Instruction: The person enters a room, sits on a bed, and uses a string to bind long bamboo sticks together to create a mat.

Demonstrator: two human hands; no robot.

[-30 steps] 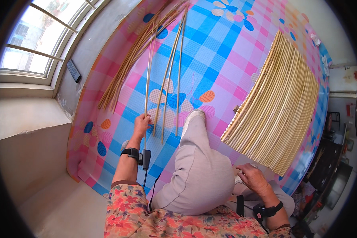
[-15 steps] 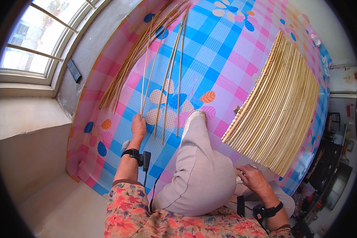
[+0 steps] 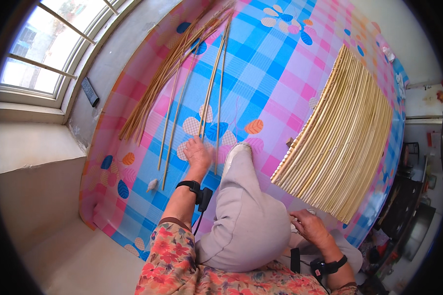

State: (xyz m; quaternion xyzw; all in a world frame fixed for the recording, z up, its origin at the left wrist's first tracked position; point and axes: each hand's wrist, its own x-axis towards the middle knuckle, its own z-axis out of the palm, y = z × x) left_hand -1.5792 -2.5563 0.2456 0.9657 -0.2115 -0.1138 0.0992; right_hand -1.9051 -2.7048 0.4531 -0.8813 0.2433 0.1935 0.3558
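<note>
My left hand (image 3: 198, 153) is at the lower ends of some long thin reeds (image 3: 212, 86) lying on the checked, flowered mat (image 3: 266, 78); its fingers are slightly blurred, so I cannot tell whether it grips them. More loose reeds (image 3: 152, 93) lie in a bundle to the left. My right hand (image 3: 307, 226) rests beside my bent knee in pale grey trousers (image 3: 253, 226), fingers curled round something pale I cannot make out. A woven reed panel (image 3: 332, 135) lies to the right, above that hand, with a small wooden block (image 3: 289, 143) at its left edge.
A small pale object (image 3: 152, 185) lies left of my left forearm. A remote control (image 3: 90, 92) is on the ledge by the barred window (image 3: 42, 44). The mat's left edge curves up beside the wall. Dark clutter (image 3: 398, 206) stands beyond the right edge.
My left hand has let go of the reeds it held at the left, which now lie lower, and has moved right to other reeds. My right hand stays by the knee.
</note>
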